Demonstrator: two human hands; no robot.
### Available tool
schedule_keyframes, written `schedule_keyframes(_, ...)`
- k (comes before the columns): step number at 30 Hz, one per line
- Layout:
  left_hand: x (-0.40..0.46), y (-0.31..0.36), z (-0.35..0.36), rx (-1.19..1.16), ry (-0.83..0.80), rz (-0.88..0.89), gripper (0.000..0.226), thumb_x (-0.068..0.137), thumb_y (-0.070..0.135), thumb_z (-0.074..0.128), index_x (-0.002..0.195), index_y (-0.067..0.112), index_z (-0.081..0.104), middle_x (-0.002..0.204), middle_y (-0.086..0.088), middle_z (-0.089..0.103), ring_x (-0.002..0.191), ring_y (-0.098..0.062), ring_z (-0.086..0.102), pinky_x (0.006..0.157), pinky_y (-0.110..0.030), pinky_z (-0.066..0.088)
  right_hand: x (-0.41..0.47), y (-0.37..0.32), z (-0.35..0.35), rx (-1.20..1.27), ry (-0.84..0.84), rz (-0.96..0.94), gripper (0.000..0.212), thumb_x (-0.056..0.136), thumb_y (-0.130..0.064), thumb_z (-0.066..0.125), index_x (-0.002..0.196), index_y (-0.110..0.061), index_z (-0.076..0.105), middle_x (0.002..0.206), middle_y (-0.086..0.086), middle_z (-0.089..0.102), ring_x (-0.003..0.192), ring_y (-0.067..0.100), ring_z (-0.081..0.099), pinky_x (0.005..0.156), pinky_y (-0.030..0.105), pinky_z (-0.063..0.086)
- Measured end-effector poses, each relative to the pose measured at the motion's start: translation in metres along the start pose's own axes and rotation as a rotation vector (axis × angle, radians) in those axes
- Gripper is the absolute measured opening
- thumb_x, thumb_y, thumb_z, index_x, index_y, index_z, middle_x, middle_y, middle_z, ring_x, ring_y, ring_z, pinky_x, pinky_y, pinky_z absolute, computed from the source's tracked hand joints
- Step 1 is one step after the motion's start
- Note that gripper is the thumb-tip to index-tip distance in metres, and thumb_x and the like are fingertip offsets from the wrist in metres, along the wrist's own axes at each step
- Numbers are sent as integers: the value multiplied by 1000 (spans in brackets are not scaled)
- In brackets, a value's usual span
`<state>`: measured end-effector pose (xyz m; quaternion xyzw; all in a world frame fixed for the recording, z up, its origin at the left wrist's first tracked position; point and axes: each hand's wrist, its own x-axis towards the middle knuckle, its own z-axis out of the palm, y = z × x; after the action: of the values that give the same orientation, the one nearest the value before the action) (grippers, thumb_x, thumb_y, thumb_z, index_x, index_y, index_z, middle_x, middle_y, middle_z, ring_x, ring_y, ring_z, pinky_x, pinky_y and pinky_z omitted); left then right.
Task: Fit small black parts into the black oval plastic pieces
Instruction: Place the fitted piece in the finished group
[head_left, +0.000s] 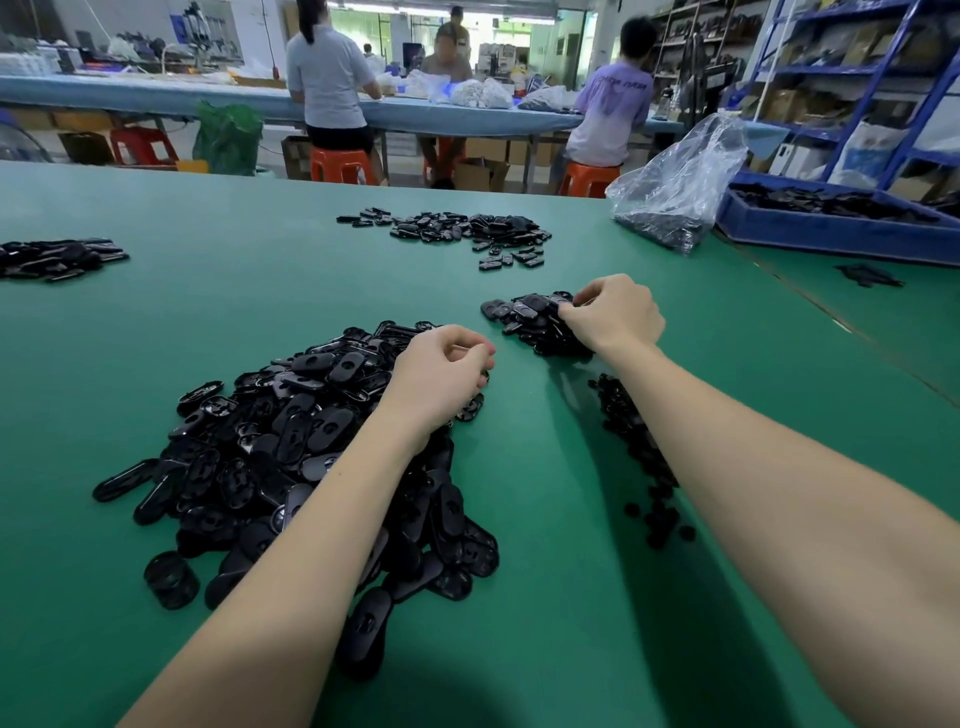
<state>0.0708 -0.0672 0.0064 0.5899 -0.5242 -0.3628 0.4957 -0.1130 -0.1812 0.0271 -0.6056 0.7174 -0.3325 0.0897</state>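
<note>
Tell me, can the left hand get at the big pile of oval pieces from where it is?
Probably yes. The left hand hangs, fingers curled, right over the big pile of oval pieces, and nothing lies between them.

Legible markings: none confirmed.
I find one line of pale lettering across the back of the purple shirt (615, 91), beyond the green table (260, 291); too blurred to read.

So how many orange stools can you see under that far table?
3, all at the far blue table: left stool, middle stool mostly hidden by legs, right stool. More may be hidden.
</note>
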Motion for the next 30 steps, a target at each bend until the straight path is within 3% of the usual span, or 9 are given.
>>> schedule_keyframes(4,0,-2,-2,-5,13,-13,20,97,13,54,90,18,72,84,3,75,68,-10,65,81,-34,60,1,-3,0,-6,-5,-1,24,82,-43,73,100,-27,76,90,-3,69,84,21,57,72,27,40)
schedule_keyframes(9,0,-3,-4,19,20,-9,19,97,15,55,91,18,72,84,3,74,68,-9,64,81,-35,59,-17,-1,-11,75,6,-24,23,83,-44,70,101,-30,74,95,-11,72,98,18,66,74,26,41)
schedule_keyframes(13,-3,0,-4,286,63,96,10,91,24,63,87,26,71,72,12,69,64,6,60,64,-9,44,-48,15,-23,121,-76,-25,16,83,-44,71,93,-32,74,86,-17,68,91,14,65,72,26,41)
schedule_keyframes(14,-5,2,-4,396,71,137,8,90,25,64,86,27,70,73,13,67,67,6,60,64,-10,43,-56,20,-25,120,-98,-21,14,83,-43,71,90,-32,74,86,-17,69,91,14,65,72,26,41)
schedule_keyframes(17,-11,6,-1,683,36,183,3,87,28,64,89,30,65,85,12,67,84,-11,62,78,-29,52,-75,31,-32,121,-133,-11,10,83,-39,68,86,-32,74,85,-17,71,90,14,66,70,27,43)
schedule_keyframes(20,-15,4,2,850,-9,139,16,85,30,65,100,30,62,98,9,66,98,-18,59,83,-32,50,-85,34,-35,94,-155,-30,9,84,-36,66,84,-32,74,81,-18,71,87,14,66,66,27,43)
schedule_keyframes(24,-17,1,5,900,3,162,22,86,28,66,107,27,60,101,7,66,102,-20,58,79,-31,47,-88,33,-37,86,-200,-51,9,84,-35,66,84,-33,74,83,-17,72,89,14,66,74,30,50)
schedule_keyframes(30,-18,0,5,868,94,221,19,88,20,57,103,31,64,92,9,69,93,-21,62,72,-31,44,-85,38,-45,87,-214,-41,10,86,-35,64,82,-34,72,82,-18,71,89,15,65,68,28,45)
